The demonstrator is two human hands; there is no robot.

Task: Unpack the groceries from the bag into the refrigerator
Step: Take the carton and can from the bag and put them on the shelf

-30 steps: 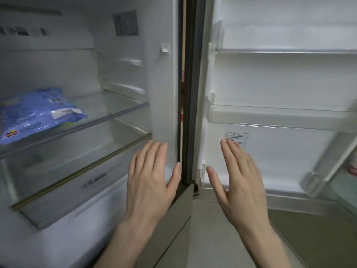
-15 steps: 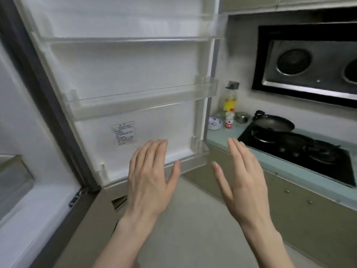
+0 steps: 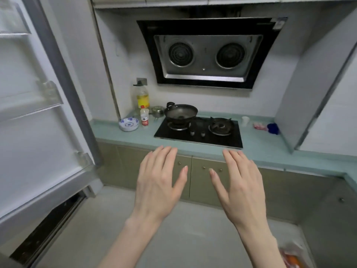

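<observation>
View swung from refrigerator door (image 3: 29, 132) to wok (image 3: 181, 111).

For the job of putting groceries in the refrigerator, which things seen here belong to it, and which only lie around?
Belong to the job:
- refrigerator door, standing open
- bag on the floor at lower right, only partly in view
- left hand and right hand, both open and empty

Only lying around:
- wok on the stove
- oil bottle
- small bottle
- patterned bowl
- white cup
</observation>
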